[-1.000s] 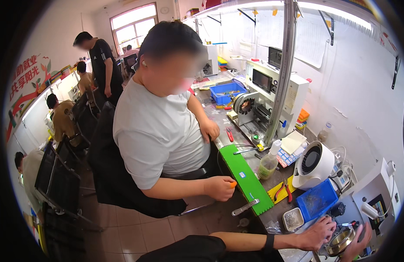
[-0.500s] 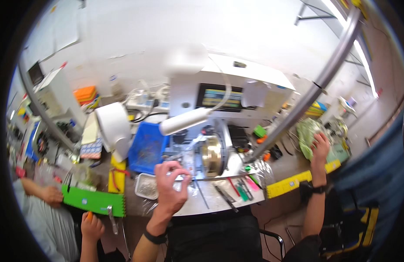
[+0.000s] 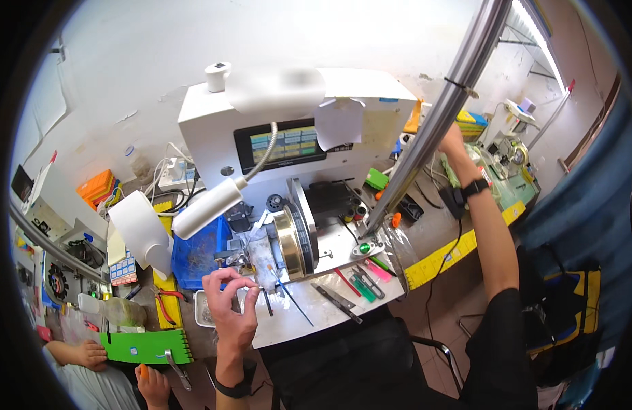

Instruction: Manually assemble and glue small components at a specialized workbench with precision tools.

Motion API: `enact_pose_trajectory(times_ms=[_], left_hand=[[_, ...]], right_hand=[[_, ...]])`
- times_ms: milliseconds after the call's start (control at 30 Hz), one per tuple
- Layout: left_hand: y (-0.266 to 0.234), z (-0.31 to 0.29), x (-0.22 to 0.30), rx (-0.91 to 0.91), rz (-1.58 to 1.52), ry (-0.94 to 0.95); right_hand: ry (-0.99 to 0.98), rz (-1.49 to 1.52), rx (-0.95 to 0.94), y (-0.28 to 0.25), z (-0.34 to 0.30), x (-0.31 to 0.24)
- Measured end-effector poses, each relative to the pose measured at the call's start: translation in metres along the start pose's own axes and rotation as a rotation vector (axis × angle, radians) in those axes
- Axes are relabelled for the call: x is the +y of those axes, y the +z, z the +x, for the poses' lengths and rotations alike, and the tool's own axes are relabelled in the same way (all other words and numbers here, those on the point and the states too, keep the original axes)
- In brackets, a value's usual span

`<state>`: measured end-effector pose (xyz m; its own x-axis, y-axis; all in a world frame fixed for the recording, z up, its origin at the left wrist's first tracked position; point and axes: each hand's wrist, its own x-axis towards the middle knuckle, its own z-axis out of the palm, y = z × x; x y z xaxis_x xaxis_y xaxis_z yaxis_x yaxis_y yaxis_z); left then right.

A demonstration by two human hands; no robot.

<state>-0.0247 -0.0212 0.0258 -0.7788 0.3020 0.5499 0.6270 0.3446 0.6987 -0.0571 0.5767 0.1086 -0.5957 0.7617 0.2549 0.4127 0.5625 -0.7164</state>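
My left hand (image 3: pixel 232 309) is raised before the machine, thumb and forefinger pinched together; whatever is between the tips, if anything, is too small to make out. Close by that hand are a small white tray (image 3: pixel 201 316), largely covered by it, and a thin blue stick (image 3: pixel 295 301) slanting over the white worktop. A brass-coloured wheel (image 3: pixel 289 240) with a dark ring sits on the white machine (image 3: pixel 213 130). My right hand (image 3: pixel 452 141) reaches far out to the right, behind a metal pole (image 3: pixel 435 130); its fingers are hidden. A dark strap circles each wrist.
A white lamp (image 3: pixel 210 208) hangs before the machine over a blue tray (image 3: pixel 193 263). Tweezers (image 3: pixel 336 301) and coloured hand tools lie at the worktop's front. Red-handled pliers (image 3: pixel 167 307) rest on yellow. A co-worker's hands (image 3: pixel 152 386) are beside a green board (image 3: pixel 148 347) at left.
My view has shifted, so the machine appears further left. My right hand has moved from the green plastic bag to behind the pole. My left hand stays pinched near the white tray.
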Motion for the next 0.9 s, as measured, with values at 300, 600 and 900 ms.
enact_pose_trajectory(times_ms=[300,600,900], left_hand=[[-0.002,0.002,-0.003,-0.024,0.058,-0.013],[0.000,-0.004,-0.007,-0.022,0.049,-0.013],[0.001,-0.009,-0.012,0.001,0.048,-0.062]], right_hand=[[-0.030,0.309,-0.054,0.028,0.030,0.007],[-0.197,0.215,0.492,-0.044,-0.029,-0.019],[-0.004,1.086,0.211,-0.081,-0.237,-0.087]])
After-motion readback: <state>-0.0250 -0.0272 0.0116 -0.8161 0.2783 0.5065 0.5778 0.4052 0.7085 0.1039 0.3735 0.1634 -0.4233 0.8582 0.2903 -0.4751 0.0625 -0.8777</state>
